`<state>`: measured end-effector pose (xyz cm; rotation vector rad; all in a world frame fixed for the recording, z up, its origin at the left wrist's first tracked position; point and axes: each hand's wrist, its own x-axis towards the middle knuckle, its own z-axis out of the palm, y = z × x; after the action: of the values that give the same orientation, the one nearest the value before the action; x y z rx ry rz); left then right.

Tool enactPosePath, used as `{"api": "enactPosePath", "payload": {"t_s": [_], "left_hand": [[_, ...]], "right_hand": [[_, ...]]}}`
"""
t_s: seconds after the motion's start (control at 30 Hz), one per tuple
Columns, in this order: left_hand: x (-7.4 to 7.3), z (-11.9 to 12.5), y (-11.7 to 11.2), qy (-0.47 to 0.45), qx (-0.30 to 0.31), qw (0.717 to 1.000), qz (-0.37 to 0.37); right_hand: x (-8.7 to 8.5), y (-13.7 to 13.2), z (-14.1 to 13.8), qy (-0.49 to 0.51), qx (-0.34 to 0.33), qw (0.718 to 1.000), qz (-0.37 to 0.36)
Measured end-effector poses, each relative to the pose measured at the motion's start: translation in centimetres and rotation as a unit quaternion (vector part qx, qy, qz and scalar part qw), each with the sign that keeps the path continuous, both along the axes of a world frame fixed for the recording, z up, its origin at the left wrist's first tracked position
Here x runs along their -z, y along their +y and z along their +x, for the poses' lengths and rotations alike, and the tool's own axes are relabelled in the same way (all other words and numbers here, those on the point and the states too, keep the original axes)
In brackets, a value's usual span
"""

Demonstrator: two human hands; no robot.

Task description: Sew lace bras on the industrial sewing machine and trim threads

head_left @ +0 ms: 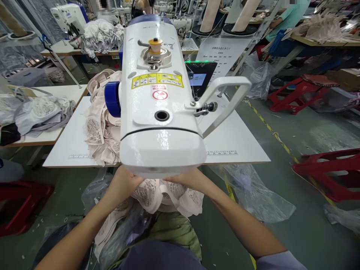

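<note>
A white sewing machine (pixel 160 112) stands on a white table (pixel 236 138) and hides the needle area. Both my hands reach under its near end. My left hand (pixel 123 182) and my right hand (pixel 188 179) rest on a pale pink lace garment (pixel 157 195) that hangs over the table's front edge onto my lap. The fingers of both hands are hidden beneath the machine head.
A pile of the same pink lace pieces (pixel 99 123) lies left of the machine. A touch panel (pixel 199 78) sits behind it. Clear plastic bags (pixel 253 191) lie on the floor; red stools (pixel 329 170) stand right, another table with grey fabric (pixel 36 112) left.
</note>
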<state>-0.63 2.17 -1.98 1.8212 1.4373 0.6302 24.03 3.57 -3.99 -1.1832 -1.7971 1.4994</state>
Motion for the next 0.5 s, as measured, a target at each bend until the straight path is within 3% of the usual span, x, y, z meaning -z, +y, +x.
{"api": "enactPosePath", "payload": {"t_s": [0.33, 0.43, 0.5], "left_hand": [[-0.3, 0.0, 0.9, -0.008, -0.027, 0.998, 0.051], [-0.5, 0.0, 1.0, -0.012, -0.032, 0.998, 0.058], [-0.6, -0.2, 1.0, -0.023, -0.036, 0.998, 0.053]], "right_hand": [[-0.2, 0.3, 0.0, -0.001, 0.035, 0.999, 0.016], [1.0, 0.0, -0.1, -0.012, 0.066, 0.998, 0.020], [2.7, -0.4, -0.1, -0.003, 0.100, 0.995, 0.007]]}}
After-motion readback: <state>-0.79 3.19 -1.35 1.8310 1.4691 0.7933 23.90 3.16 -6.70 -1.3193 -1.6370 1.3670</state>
